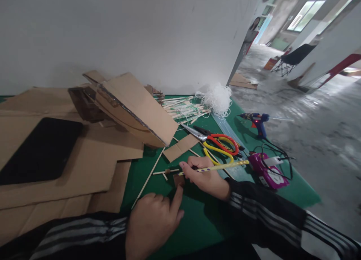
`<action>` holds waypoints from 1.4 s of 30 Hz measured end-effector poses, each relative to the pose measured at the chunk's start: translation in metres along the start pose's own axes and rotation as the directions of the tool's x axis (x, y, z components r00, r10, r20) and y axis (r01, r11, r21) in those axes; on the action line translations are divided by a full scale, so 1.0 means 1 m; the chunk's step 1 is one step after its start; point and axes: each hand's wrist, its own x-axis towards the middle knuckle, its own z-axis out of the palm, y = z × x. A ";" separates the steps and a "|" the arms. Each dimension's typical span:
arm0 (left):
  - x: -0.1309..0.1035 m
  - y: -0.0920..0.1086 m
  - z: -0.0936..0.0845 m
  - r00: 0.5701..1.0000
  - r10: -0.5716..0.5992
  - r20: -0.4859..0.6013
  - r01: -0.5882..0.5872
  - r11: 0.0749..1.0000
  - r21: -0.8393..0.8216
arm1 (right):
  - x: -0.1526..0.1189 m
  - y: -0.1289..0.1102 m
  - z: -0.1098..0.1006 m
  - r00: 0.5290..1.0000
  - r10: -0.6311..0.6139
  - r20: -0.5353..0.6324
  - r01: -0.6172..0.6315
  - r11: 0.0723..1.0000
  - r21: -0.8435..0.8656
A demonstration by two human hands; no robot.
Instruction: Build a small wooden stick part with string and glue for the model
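My right hand [204, 177] is closed around a yellow patterned pencil [218, 166], its tip pointing left over a small brown cardboard piece [178, 180]. My left hand [155, 222] rests low on the green surface; its index finger stretches out and presses on that piece's lower edge, while the other fingers are curled in. Just above the piece lies a thin wooden stick [159, 173] with a small brown bit on it. A longer stick [148, 178] slants past my left hand. Beyond my right hand are scissors [216, 141] with red and yellow handles.
Stacked cardboard [98, 169] with a black tablet-like slab [42, 151] covers the left. A cardboard structure [138, 105] leans behind. White string [217, 100] sits beside bundled sticks [183, 107]. A blue glue gun [258, 124] and a purple corded box [266, 171] are right.
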 end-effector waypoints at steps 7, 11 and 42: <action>0.001 -0.001 0.000 1.000 0.003 -0.014 -0.003 1.000 -0.005 | 0.000 0.002 0.001 1.000 -0.003 0.020 0.003 1.000 -0.016; 0.001 0.000 -0.001 1.000 -0.012 -0.015 0.012 1.000 -0.003 | 0.001 0.003 0.001 1.000 -0.005 0.015 0.005 1.000 -0.018; 0.001 0.000 -0.002 1.000 0.001 0.009 -0.001 1.000 0.003 | 0.001 0.001 0.001 0.999 -0.007 0.044 0.008 1.000 -0.030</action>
